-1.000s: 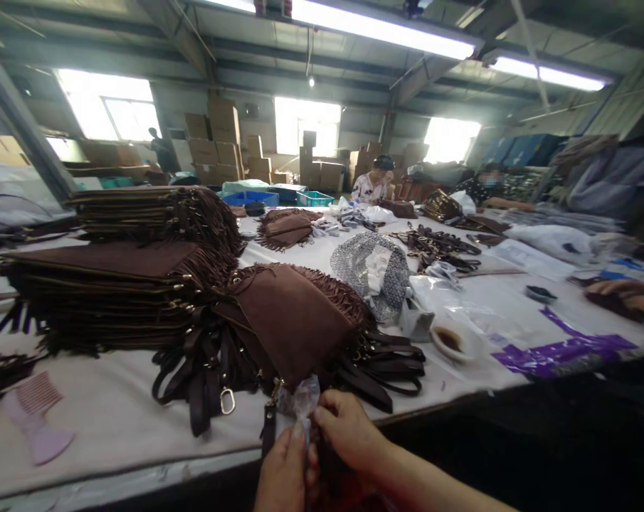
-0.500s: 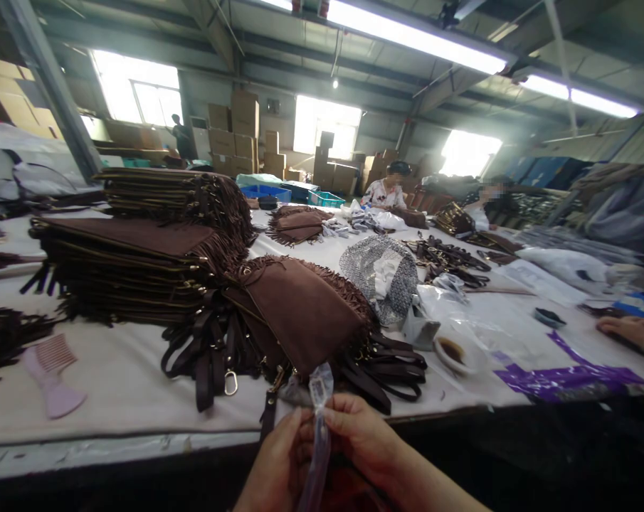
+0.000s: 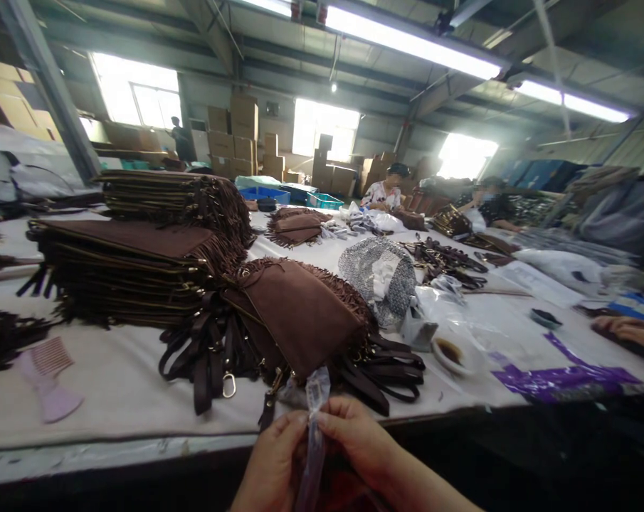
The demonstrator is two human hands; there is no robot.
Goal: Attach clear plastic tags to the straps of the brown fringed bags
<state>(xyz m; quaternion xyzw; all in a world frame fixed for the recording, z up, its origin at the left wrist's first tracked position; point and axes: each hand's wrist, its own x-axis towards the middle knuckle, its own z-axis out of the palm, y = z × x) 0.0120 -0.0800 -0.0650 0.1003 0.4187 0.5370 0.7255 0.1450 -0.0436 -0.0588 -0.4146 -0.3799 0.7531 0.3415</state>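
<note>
A narrow clear plastic sleeve (image 3: 316, 391) runs upright between my hands at the table's front edge, with what looks like a metal clasp inside its top end. My left hand (image 3: 279, 455) pinches it from the left, fingers closed. From the right, my right hand (image 3: 356, 430) pinches it at the same height, thumb against the plastic. Just beyond lies a brown fringed bag (image 3: 303, 313) on top of others, its flat face up. Dark straps (image 3: 207, 363) with gold clips hang from the bags to the left, and more dark straps (image 3: 388, 370) spread to the right.
Stacked brown fringed bags (image 3: 119, 277) rise at left, beside a pink comb (image 3: 50, 380). To the right are a round roll of patterned wrap (image 3: 378, 277), a white bowl (image 3: 452, 354) and purple plastic (image 3: 564, 375). Another person's hand (image 3: 628, 331) rests at far right; co-workers sit across the table.
My hands and the plastic sleeve have shifted very slightly left in view, still in the same pinch. The person at the back right has moved a little.
</note>
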